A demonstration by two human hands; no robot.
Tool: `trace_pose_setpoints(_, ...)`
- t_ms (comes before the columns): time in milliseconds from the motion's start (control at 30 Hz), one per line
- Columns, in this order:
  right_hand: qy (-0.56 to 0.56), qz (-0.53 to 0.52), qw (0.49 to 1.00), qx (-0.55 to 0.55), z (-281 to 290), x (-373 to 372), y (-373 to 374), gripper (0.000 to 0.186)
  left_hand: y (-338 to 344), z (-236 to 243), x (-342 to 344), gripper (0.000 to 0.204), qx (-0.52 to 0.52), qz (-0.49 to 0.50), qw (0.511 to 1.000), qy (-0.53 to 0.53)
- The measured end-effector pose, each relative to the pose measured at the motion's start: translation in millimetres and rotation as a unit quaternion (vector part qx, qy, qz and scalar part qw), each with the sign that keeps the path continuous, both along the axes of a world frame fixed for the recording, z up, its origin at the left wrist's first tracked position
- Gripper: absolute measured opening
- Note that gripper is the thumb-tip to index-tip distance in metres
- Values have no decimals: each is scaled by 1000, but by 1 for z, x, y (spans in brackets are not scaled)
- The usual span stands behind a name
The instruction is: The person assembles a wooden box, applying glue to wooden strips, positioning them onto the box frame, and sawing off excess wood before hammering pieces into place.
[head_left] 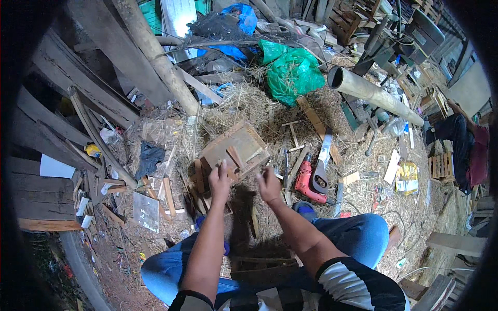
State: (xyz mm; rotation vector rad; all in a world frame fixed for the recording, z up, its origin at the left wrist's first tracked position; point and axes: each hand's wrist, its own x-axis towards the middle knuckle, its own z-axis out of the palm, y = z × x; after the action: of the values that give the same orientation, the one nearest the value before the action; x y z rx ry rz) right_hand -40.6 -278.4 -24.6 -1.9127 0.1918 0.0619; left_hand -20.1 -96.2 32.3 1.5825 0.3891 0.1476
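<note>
Wooden board [240, 142] just beyond left hand [219, 182] and right hand [268, 185], long axis slanting away rightward; left nearer. Hands apart; whether either grips anything, cannot tell.

Is a floor [116, 262] of brown earth, covered in large part with dry straw [239, 103] and wood scraps [169, 196]. Bears in the middle a low wooden block [237, 138] with a short wood strip [236, 156] on its top. Carries to the right of this block a red drill [305, 181] and, just beside the drill, a dark-handled saw [323, 157]. Holds also a green plastic bag [293, 78] farther away, a grey flat plate [146, 210] at left, and a yellow packet [407, 178] at right.
</note>
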Motion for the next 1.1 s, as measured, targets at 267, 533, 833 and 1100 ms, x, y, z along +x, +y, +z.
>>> trace_pose_setpoints(267, 223, 102, 921, -303, -106, 18, -78, 48, 1, 9, -13, 44, -39, -112, 992, -41)
trace_pose_setpoints(533, 154, 47, 944, -287, -131, 8, -83, 37, 8, 28, -33, 55, -94, -126, 987, -45)
trace_pose_setpoints(833, 111, -72, 946, -296, -158, 29, -143, 41, -37, 50, -22, 61, -202, -136, 970, 6)
trace_pose_setpoints(1100, -39, 57, 987, -144, 152, 58, -23, 46, -24, 79, -47, 55, -217, -135, 966, -46)
